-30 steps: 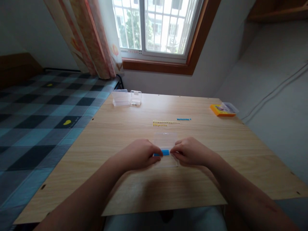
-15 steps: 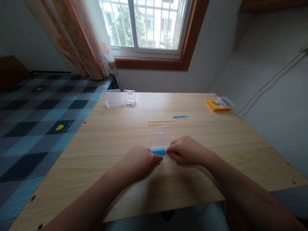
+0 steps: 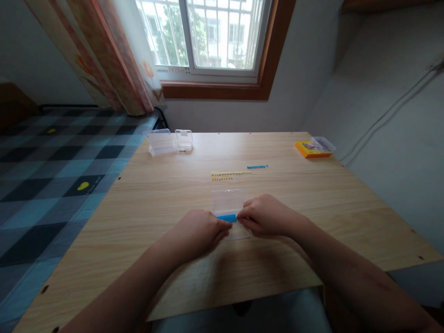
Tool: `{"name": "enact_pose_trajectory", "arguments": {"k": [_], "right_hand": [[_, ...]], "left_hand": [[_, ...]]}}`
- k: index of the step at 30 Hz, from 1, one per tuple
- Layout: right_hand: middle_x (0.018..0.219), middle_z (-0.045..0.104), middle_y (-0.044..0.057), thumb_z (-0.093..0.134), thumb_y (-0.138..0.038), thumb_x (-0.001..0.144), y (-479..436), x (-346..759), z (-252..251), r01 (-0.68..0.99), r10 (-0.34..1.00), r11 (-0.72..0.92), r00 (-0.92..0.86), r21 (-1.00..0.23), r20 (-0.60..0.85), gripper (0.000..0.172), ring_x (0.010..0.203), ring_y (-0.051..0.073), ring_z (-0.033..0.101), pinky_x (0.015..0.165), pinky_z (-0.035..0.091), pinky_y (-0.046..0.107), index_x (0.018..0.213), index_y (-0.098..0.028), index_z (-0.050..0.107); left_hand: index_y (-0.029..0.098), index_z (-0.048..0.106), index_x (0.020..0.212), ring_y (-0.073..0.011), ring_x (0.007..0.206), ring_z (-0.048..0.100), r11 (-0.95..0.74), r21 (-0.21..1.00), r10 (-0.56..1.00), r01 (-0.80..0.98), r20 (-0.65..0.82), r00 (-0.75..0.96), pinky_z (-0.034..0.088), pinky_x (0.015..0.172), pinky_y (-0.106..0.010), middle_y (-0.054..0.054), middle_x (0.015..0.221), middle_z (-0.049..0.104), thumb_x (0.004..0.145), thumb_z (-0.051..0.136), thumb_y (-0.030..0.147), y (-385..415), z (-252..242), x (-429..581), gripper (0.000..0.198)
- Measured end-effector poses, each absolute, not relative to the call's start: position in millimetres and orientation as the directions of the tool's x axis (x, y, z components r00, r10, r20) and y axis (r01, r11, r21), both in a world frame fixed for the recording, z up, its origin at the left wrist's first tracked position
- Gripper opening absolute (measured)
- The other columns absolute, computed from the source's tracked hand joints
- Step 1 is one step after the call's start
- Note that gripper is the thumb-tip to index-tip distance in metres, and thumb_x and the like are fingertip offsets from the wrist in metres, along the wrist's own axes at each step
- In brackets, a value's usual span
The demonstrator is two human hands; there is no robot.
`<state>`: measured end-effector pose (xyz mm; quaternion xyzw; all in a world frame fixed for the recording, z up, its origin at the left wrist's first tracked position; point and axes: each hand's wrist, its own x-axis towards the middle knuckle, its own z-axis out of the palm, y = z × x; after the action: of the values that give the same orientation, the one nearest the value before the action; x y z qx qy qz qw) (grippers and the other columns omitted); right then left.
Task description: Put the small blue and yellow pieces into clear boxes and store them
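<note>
Left hand and right hand are pinching opposite ends of a thin blue plastic strip over a clear rectangular plastic box, where holding it level seems wise.

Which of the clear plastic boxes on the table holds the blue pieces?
The near clear box between the left hand and right hand: a blue strip shows in it. The far-left boxes and the far-right box show no blue.

No legible text anywhere. Orange box, far right on the table: printed patch on top, probably a label, too small to read. Red-marked strip along the window frame: unreadable. Clear case, near edge: no lettering I can make out.
</note>
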<state>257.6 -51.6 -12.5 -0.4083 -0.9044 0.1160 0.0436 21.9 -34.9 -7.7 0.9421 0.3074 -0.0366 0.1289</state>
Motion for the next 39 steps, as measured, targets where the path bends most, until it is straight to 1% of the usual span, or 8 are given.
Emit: {"name": "enact_pose_trajectory", "arguments": {"k": [6, 11, 14, 17, 22, 30, 36, 39], "right_hand": [[0.075, 0.072, 0.003, 0.055, -0.019, 0.090, -51, 258, -12, 0.723, 0.749, 0.638, -0.663, -0.265, -0.007, 0.024, 0.064, 0.013, 0.056, 0.061, 0.029, 0.028, 0.073, -0.019, 0.072], [0.075, 0.072, 0.003, 0.056, -0.018, 0.089, -51, 257, -11, 0.737, 0.758, 0.626, -0.652, -0.254, -0.023, 0.023, 0.063, 0.013, 0.055, 0.061, 0.029, 0.028, 0.071, -0.019, 0.071], [0.074, 0.072, 0.003, 0.056, -0.019, 0.090, -51, 257, -12, 0.732, 0.754, 0.633, -0.656, -0.252, -0.012, 0.024, 0.063, 0.014, 0.055, 0.061, 0.028, 0.029, 0.071, -0.019, 0.071], [0.074, 0.071, 0.003, 0.056, -0.019, 0.090, -52, 256, -12, 0.729, 0.752, 0.635, -0.659, -0.254, -0.012, 0.024, 0.063, 0.013, 0.055, 0.061, 0.028, 0.028, 0.072, -0.018, 0.071], [0.074, 0.071, 0.003, 0.055, -0.019, 0.090, -52, 256, -11, 0.734, 0.757, 0.627, -0.654, -0.262, -0.019, 0.025, 0.062, 0.013, 0.053, 0.061, 0.028, 0.028, 0.071, -0.018, 0.070], [0.071, 0.069, 0.002, 0.056, -0.018, 0.089, -52, 257, -12, 0.724, 0.753, 0.633, -0.658, -0.274, -0.001, 0.024, 0.061, 0.013, 0.051, 0.060, 0.027, 0.028, 0.069, -0.019, 0.069], [0.071, 0.069, 0.002, 0.056, -0.018, 0.089, -52, 257, -11, 0.730, 0.757, 0.626, -0.654, -0.274, -0.011, 0.025, 0.061, 0.012, 0.050, 0.060, 0.026, 0.028, 0.069, -0.019, 0.069], [0.070, 0.069, 0.002, 0.056, -0.019, 0.090, -52, 256, -10, 0.732, 0.756, 0.627, -0.655, -0.267, -0.020, 0.024, 0.060, 0.012, 0.050, 0.060, 0.026, 0.028, 0.070, -0.019, 0.069]], "left_hand": [[0.026, 0.074, 0.085, -0.0214, 0.068, 0.067, -0.780, 0.204, 0.563, 0.591, -0.182, 0.806, 0.033, 0.057, -0.029, -0.004, 0.077, 0.075, 0.098, 0.051, 0.031, -35, -2, 22, 0.027], [0.023, 0.072, 0.074, -0.0193, 0.062, 0.065, -0.772, 0.229, 0.567, 0.592, -0.172, 0.806, 0.033, 0.056, -0.029, -0.004, 0.068, 0.070, 0.094, 0.055, 0.030, -32, 4, 16, 0.028], [0.023, 0.073, 0.073, -0.0194, 0.062, 0.065, -0.764, 0.230, 0.575, 0.602, -0.179, 0.798, 0.034, 0.057, -0.030, -0.004, 0.068, 0.071, 0.093, 0.056, 0.029, -31, 8, 14, 0.027], [0.024, 0.075, 0.076, -0.0208, 0.065, 0.066, -0.757, 0.215, 0.579, 0.616, -0.216, 0.786, 0.035, 0.058, -0.030, -0.005, 0.072, 0.074, 0.094, 0.056, 0.029, -30, 11, 14, 0.026], [0.026, 0.078, 0.088, -0.0222, 0.071, 0.069, -0.743, 0.214, 0.581, 0.634, -0.264, 0.770, 0.038, 0.061, -0.030, -0.005, 0.080, 0.077, 0.094, 0.055, 0.028, -30, 11, 16, 0.024], [0.026, 0.078, 0.084, -0.0215, 0.068, 0.067, -0.747, 0.226, 0.577, 0.625, -0.247, 0.778, 0.038, 0.061, -0.030, -0.005, 0.077, 0.076, 0.094, 0.055, 0.027, -30, 10, 15, 0.025], [0.026, 0.078, 0.088, -0.0207, 0.068, 0.069, -0.743, 0.291, 0.563, 0.602, -0.215, 0.798, 0.039, 0.060, -0.029, -0.004, 0.079, 0.076, 0.092, 0.056, 0.025, -30, 10, 14, 0.023], [0.027, 0.079, 0.089, -0.0209, 0.069, 0.070, -0.751, 0.295, 0.563, 0.591, -0.183, 0.806, 0.039, 0.060, -0.029, -0.005, 0.080, 0.077, 0.093, 0.054, 0.025, -30, 7, 13, 0.025]]}}
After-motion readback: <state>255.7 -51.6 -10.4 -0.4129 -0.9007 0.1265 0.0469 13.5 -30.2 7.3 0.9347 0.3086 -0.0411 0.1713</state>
